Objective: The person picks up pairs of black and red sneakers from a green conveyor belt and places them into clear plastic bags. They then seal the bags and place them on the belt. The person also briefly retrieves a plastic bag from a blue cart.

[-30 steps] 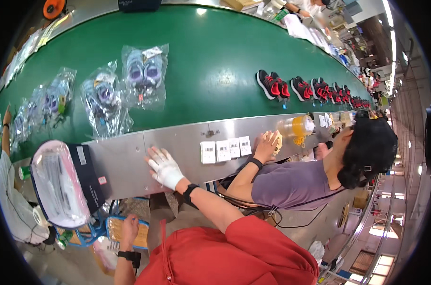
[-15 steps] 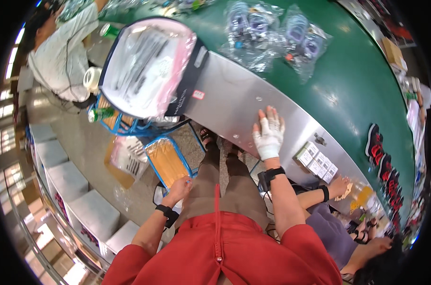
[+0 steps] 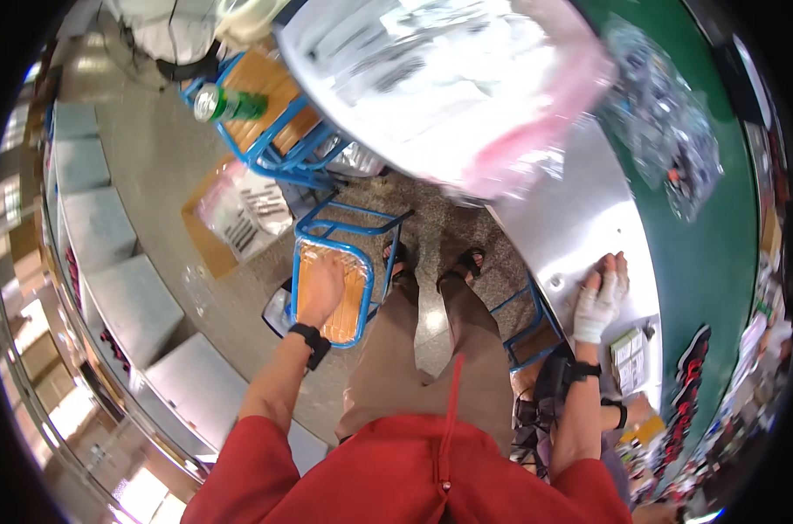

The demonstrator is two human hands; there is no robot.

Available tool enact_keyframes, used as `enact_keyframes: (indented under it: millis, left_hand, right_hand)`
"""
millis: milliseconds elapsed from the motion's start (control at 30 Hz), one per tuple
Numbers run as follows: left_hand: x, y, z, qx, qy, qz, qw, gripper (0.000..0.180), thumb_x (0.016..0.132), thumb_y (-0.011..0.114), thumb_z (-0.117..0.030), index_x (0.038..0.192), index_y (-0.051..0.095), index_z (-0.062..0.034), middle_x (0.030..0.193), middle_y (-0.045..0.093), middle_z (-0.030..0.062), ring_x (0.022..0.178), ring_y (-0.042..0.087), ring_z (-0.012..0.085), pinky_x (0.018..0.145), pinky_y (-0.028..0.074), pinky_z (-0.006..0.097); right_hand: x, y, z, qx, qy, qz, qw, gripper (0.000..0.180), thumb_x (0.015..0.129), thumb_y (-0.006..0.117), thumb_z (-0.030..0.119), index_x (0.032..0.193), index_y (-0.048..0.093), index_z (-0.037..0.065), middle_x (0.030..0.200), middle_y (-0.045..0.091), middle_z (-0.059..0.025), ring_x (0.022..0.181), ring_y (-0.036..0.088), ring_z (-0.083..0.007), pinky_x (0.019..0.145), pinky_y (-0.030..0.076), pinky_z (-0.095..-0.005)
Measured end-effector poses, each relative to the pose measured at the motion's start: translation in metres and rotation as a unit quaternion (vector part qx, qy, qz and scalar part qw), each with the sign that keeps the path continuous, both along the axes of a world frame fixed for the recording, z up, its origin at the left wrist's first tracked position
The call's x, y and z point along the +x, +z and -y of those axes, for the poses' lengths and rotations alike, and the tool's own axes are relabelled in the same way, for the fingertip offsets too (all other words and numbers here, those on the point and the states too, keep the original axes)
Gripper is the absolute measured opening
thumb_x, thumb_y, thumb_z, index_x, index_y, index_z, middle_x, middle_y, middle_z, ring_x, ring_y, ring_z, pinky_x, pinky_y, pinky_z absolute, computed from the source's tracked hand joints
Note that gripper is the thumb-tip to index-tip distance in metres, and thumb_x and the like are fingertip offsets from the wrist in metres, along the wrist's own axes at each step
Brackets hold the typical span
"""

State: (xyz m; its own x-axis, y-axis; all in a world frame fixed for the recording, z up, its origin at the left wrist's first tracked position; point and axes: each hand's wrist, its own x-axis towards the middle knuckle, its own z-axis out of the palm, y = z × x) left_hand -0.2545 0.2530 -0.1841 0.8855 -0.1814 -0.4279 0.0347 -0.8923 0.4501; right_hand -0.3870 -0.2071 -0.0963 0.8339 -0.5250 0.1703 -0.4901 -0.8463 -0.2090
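My left hand is over the wooden seat of a small blue-framed stool. Its fingers are blurred and turned away, so I cannot tell their grip or whether they touch the seat. My right hand, in a white fingerless glove, rests on the metal edge of the worktable. Its bare fingertips are stretched out, and it holds nothing. Close to the right wrist lie small white boxes with dark print.
A large bin lined with clear and pink plastic overhangs the table edge. Left are another stool with a green can, a cardboard piece with bagged items and grey boxes. Bagged shoes lie on the green tabletop; a co-worker's hand is at right.
My view has turned and shifted left, nearer the bin and stools. My left hand has moved from beside my thigh to over the stool seat. My right hand still lies on the metal edge.
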Motion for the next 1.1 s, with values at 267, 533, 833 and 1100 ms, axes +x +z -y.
enact_keyframes:
  millis: [267, 533, 833, 1100]
  left_hand:
    - [0.037, -0.094, -0.085, 0.04, 0.074, 0.111, 0.99, 0.035, 0.086, 0.056, -0.018, 0.119, 0.054, -0.0068, 0.117, 0.05, 0.0155, 0.109, 0.048, 0.033, 0.09, 0.041, 0.045]
    - [0.027, -0.123, -0.078, 0.051, 0.109, 0.166, 0.979, 0.042, 0.08, 0.059, -0.012, 0.121, 0.052, -0.0067, 0.132, 0.043, 0.0128, 0.124, 0.039, 0.0343, 0.103, 0.031, 0.046]
    - [0.025, -0.141, -0.089, 0.012, 0.104, 0.175, 0.979, 0.048, 0.07, 0.058, -0.008, 0.117, 0.055, -0.0016, 0.129, 0.046, 0.0224, 0.118, 0.045, 0.0421, 0.099, 0.033, 0.051]
    - [0.018, -0.148, -0.09, 0.005, 0.11, 0.155, 0.982, 0.039, 0.089, 0.049, -0.028, 0.12, 0.053, -0.0031, 0.13, 0.044, 0.0236, 0.121, 0.041, 0.0436, 0.099, 0.032, 0.054]
  right_hand:
    - [0.086, 0.02, -0.166, 0.292, 0.162, -0.093, 0.938, 0.026, 0.079, 0.061, 0.008, 0.105, 0.063, 0.005, 0.095, 0.063, -0.0128, 0.088, 0.06, -0.0276, 0.077, 0.048, -0.0365]
    - [0.226, -0.3, -0.227, 0.188, 0.44, -0.289, 0.829, 0.035, 0.079, 0.061, 0.021, 0.111, 0.054, 0.01, 0.105, 0.059, -0.0117, 0.1, 0.053, -0.0317, 0.083, 0.045, -0.043]
    - [0.336, -0.513, -0.262, -0.122, 0.58, -0.173, 0.787, 0.042, 0.076, 0.06, 0.02, 0.117, 0.055, 0.012, 0.128, 0.052, -0.0081, 0.127, 0.04, -0.0269, 0.104, 0.029, -0.0482]
    - [0.357, -0.553, -0.258, -0.161, 0.597, -0.266, 0.739, 0.019, 0.082, 0.049, 0.015, 0.092, 0.065, 0.011, 0.097, 0.064, -0.0084, 0.101, 0.057, -0.0251, 0.099, 0.036, -0.0444]
